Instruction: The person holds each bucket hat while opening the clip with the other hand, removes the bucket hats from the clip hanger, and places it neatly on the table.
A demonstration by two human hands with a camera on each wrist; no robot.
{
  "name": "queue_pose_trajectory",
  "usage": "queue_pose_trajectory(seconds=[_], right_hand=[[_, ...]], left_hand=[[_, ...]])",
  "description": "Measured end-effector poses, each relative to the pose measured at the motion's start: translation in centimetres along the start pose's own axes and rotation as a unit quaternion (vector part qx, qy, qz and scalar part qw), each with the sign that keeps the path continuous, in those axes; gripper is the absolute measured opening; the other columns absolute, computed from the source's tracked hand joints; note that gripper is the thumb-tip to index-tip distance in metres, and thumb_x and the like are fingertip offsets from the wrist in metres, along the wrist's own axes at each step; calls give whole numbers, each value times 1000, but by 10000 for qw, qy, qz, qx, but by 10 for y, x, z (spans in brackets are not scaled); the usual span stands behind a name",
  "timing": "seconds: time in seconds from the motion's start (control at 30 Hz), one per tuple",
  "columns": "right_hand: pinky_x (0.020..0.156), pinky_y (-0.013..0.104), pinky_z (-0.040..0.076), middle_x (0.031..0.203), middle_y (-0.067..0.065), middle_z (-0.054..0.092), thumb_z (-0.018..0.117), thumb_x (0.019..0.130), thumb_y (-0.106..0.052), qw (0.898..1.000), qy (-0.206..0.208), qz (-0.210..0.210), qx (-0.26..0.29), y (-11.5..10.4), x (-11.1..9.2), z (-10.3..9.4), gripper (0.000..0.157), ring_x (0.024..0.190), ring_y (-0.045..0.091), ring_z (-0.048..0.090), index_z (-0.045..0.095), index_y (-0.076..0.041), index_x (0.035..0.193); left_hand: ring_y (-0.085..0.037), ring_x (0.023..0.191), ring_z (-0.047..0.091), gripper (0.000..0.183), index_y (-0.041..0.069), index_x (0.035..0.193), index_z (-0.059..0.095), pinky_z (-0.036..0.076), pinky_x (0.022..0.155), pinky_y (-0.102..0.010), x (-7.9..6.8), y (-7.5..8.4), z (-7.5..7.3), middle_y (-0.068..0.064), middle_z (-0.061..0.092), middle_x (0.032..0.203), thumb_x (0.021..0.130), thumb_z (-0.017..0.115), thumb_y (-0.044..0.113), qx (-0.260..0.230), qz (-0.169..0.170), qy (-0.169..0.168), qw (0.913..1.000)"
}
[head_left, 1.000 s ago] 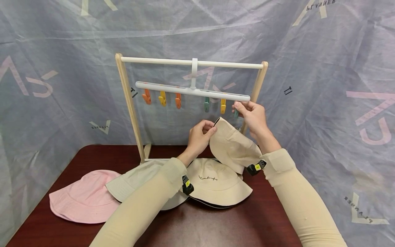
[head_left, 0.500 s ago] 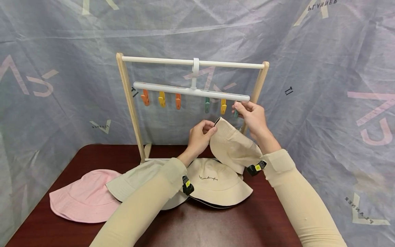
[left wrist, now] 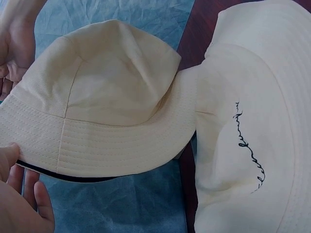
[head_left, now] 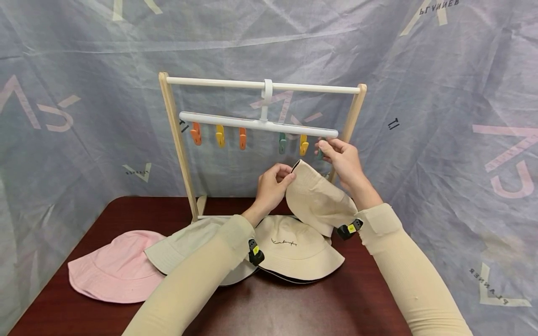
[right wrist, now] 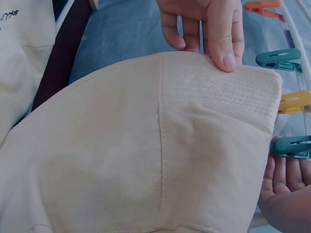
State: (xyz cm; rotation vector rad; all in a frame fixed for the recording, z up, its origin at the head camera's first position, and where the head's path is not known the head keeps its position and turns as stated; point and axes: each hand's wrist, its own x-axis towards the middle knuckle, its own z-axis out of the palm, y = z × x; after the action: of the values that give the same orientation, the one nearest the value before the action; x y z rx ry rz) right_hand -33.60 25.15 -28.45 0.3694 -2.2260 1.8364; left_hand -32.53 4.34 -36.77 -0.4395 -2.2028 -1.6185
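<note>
My left hand [head_left: 271, 186] pinches the brim of a cream bucket hat [head_left: 315, 198], thumb on the outer face and fingers behind. The hat hangs tilted, its crown toward my right forearm; a dark lining edge shows along the brim in the left wrist view. My right hand [head_left: 348, 164] pinches a green clothespin [right wrist: 291, 147] at the right end of a white clip hanger [head_left: 235, 122]. The raised brim corner sits just below the row of clips. A yellow clothespin [head_left: 303, 145] and another green clothespin [head_left: 282, 143] hang to the left of that hand.
The hanger hooks over the white rod [head_left: 210, 83] of a wooden-post rack [head_left: 178, 144]. Orange [head_left: 196, 134] and yellow clips fill its left half. Below, a cream hat with black script [head_left: 294, 259], a pale grey-green hat [head_left: 180, 252] and a pink hat [head_left: 117, 268] lie on the dark table [head_left: 269, 312].
The hanger has swung slightly, its right end shifting left. My right hand has moved slightly left with the green clothespin. The left hand and the held hat have stayed in place.
</note>
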Motion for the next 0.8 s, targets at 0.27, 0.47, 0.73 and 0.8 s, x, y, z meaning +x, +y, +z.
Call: queue_pose_trajectory(seconds=[0.27,0.47,0.73,0.8], right_hand=[[115,44,47,142,17,67,64,107,-38,9996,-212,82,149,4,0,0,59,118,17,67,56,2,149],[117,44,45,150,25,58,64,108,-37,9993,-273,104,219,5,-2,-2,65,124,18,66,46,1,157],[111,31,50,152,28,54,64,108,-34,9990,-289,123,308,6,-8,-8,69,134,27,61,39,2,161],[109,29,51,152,27,55,64,108,-34,9992,-299,87,263,6,-10,-9,69,135,26,60,39,2,161]], left_hand=[[-18,91,71,18,12,112,75,57,86,-31,0,-1,0,-4,76,101,101,77,24,-35,23,-9,10000],[-17,91,71,17,11,112,74,57,85,-31,0,-1,-1,-4,75,101,101,76,24,6,-9,-7,10000],[-17,91,69,14,12,111,73,56,84,-31,-1,-2,1,-3,72,102,102,74,23,82,-97,13,9999],[-17,91,69,14,12,111,73,56,84,-31,-1,-3,1,-4,72,102,103,74,23,76,-99,27,9999]])
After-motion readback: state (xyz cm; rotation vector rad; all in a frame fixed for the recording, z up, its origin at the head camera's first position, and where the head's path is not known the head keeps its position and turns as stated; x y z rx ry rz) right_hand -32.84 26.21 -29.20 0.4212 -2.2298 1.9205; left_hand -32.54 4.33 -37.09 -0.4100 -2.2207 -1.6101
